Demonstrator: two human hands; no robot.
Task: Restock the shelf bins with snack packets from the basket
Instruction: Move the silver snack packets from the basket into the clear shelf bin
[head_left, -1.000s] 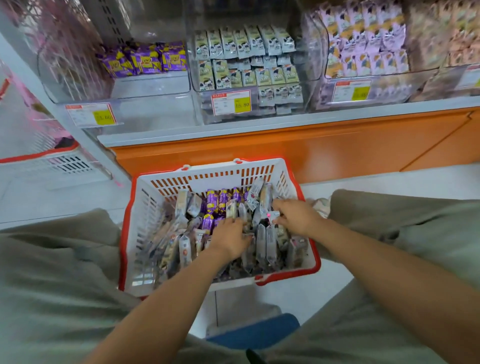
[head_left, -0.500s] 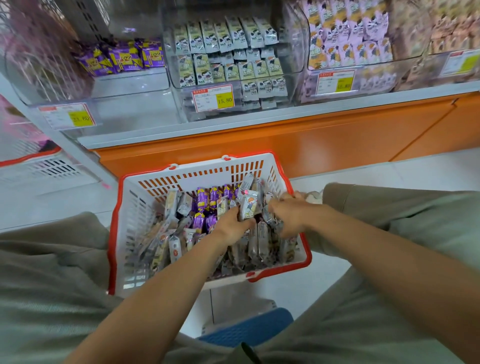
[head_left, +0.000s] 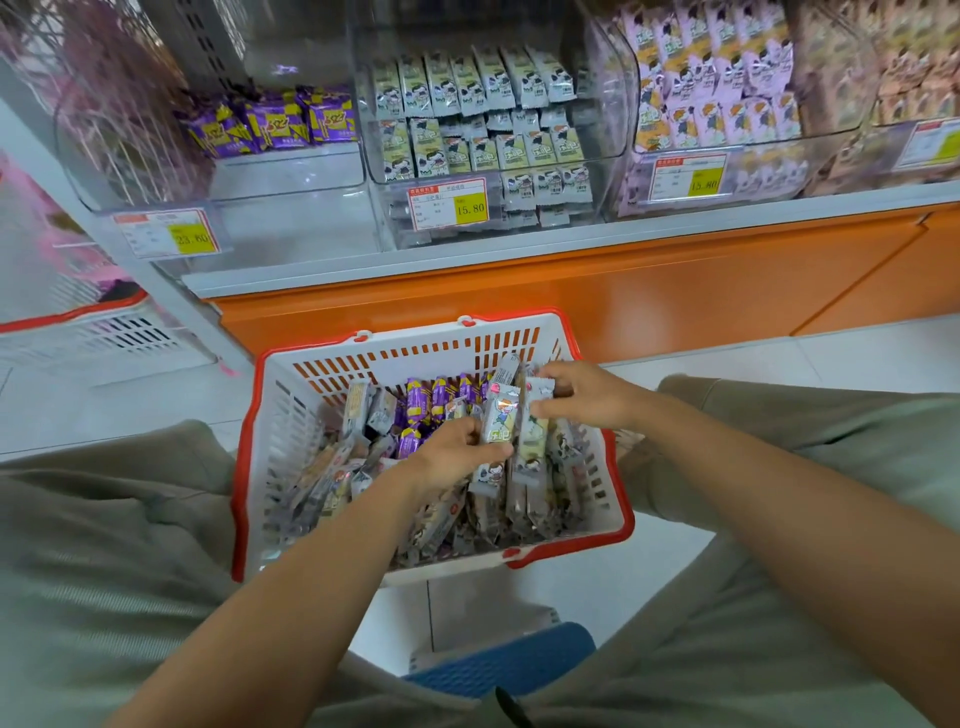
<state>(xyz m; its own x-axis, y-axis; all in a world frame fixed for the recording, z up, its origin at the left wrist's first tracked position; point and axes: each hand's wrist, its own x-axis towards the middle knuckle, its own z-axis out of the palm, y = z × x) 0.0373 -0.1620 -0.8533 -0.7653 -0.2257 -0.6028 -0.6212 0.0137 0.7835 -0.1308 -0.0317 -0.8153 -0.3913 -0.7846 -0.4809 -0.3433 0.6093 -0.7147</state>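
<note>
Two snack pkts, prob. light/slippery film, at basket far-right corner; L hand, R hand each pinch one; hold mid-body.

Shop: price tags on stocked bins

Lower packets in the basket are pretty much buried; beyond it, price tag small print is blurred, rightmost bin gets cropped.

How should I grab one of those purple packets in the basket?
Pinch the top end, coming straight down. The purple packets stand on end, packed in a row near the basket's far wall, so only their tops are free.
</note>
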